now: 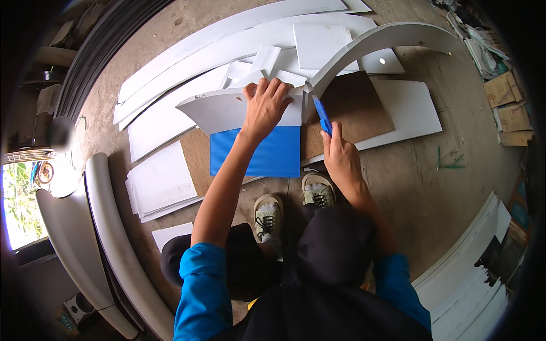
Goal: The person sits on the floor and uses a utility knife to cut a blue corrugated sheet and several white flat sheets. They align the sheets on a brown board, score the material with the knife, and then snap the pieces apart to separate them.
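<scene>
Dark trousers and blue sleeves fill the lower edge, with 2 forearms reaching up from them over a pair of laced shoes (293,207) on the concrete floor (455,187). Left hand (266,108): fingers spread flat, pressing down on a white foam sheet (219,111), grasping nothing. Right hand (341,156): clenched around the handle of a blue utility knife (322,113), whose tip points away from the body and meets the right edge of the pressed sheet, just beside the left hand's fingertips. White foam sheet: lies directly under the left hand and to the left of the knife; its right edge runs between the 2 hands. Blue corrugated panel (256,150): lies beneath the near edge of the white sheet, below the left wrist. Brown board (355,111): lies under the knife and the right hand's knuckles, resting on a larger white panel (409,113). Curved white strip (387,34): arches from the knife tip up and to the right. Further white offcuts: long strips (227,40) beyond the hands, a stack of rectangles (162,182) at left, stacked strips (472,273) at lower right. Cardboard boxes (509,105): well apart at the right rim
</scene>
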`<action>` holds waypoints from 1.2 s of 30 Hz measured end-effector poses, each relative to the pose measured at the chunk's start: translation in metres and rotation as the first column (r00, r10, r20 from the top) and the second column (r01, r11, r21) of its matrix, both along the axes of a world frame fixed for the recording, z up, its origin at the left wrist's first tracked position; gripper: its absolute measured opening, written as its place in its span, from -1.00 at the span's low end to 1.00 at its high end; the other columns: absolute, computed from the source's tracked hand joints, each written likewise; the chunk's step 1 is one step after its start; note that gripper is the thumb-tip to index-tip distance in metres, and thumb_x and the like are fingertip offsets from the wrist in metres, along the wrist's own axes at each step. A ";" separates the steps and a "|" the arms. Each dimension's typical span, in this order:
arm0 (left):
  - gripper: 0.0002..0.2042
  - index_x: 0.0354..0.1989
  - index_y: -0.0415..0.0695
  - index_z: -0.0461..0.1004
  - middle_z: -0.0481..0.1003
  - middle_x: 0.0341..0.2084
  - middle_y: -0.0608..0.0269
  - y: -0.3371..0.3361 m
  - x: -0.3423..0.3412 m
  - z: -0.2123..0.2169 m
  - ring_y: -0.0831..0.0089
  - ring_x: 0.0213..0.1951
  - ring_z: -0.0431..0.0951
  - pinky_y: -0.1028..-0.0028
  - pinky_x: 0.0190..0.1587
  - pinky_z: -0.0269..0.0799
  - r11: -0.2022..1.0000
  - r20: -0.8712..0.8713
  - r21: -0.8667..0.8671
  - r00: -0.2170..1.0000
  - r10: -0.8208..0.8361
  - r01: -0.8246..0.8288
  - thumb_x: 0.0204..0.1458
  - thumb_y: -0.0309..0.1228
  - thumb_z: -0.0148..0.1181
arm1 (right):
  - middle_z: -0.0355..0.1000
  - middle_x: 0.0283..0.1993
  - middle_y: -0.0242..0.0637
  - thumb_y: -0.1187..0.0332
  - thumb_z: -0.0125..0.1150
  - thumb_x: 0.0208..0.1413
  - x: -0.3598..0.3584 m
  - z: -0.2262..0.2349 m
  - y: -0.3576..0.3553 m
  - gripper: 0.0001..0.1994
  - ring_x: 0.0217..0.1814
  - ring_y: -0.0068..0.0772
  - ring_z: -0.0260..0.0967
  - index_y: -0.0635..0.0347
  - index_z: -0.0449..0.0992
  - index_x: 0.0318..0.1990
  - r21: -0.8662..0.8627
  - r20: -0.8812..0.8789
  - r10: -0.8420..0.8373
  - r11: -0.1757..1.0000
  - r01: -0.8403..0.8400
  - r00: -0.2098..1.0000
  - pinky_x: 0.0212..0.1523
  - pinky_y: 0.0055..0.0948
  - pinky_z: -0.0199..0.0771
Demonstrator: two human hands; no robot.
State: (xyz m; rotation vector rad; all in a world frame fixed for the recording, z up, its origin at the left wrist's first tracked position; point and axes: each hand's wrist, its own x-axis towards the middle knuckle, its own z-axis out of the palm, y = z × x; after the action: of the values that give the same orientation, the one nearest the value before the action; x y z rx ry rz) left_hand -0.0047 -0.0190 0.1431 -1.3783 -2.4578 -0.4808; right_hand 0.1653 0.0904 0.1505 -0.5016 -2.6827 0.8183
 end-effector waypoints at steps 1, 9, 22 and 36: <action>-0.71 -0.17 0.00 0.33 0.31 -0.29 0.36 0.001 0.001 -0.001 0.34 -0.15 0.25 0.16 -0.09 0.02 1.000 -0.002 -0.006 1.000 0.003 -0.003 -0.09 -0.31 0.14 | 0.33 -0.73 -0.10 0.30 -0.15 0.17 0.000 0.001 0.000 -0.82 -0.65 -0.06 0.37 0.24 0.16 -0.22 0.007 0.002 0.000 1.000 0.000 1.000 -0.74 -0.23 0.32; -0.70 -0.16 0.01 0.33 0.31 -0.28 0.37 -0.001 0.005 -0.002 0.34 -0.15 0.26 0.16 -0.10 0.02 1.000 -0.009 0.008 1.000 0.003 -0.003 -0.11 -0.32 0.15 | 0.31 -0.70 -0.04 0.32 -0.15 0.17 0.002 0.001 -0.010 -0.86 -0.61 0.02 0.35 0.20 0.18 -0.24 0.008 0.046 -0.020 1.000 0.019 0.999 -0.72 -0.18 0.27; -0.71 -0.17 0.05 0.35 0.31 -0.28 0.38 -0.002 0.007 -0.005 0.34 -0.16 0.26 0.15 -0.10 0.01 1.000 -0.024 0.021 0.999 0.024 -0.023 -0.12 -0.31 0.16 | 0.33 -0.74 -0.18 0.31 -0.16 0.16 -0.004 0.005 -0.019 -0.76 -0.70 -0.19 0.38 0.35 0.14 -0.20 0.263 0.193 -0.016 0.964 -0.036 0.981 -0.76 -0.35 0.35; -0.74 -0.21 0.04 0.33 0.30 -0.34 0.38 -0.002 0.009 -0.003 0.37 -0.20 0.28 0.16 -0.08 0.02 0.998 -0.041 0.047 0.999 0.030 -0.028 -0.11 -0.31 0.15 | 0.32 -0.76 -0.20 0.30 -0.10 0.12 -0.006 0.021 -0.012 -0.77 -0.71 -0.13 0.36 0.29 0.17 -0.19 0.212 0.042 -0.040 0.977 0.030 0.998 -0.74 -0.28 0.32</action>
State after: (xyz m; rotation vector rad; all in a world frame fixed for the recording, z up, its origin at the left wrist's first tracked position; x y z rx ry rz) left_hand 0.0040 -0.0212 0.1397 -1.3196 -2.4139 -0.4945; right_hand 0.1592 0.0785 0.1717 -0.5194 -2.7521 0.5091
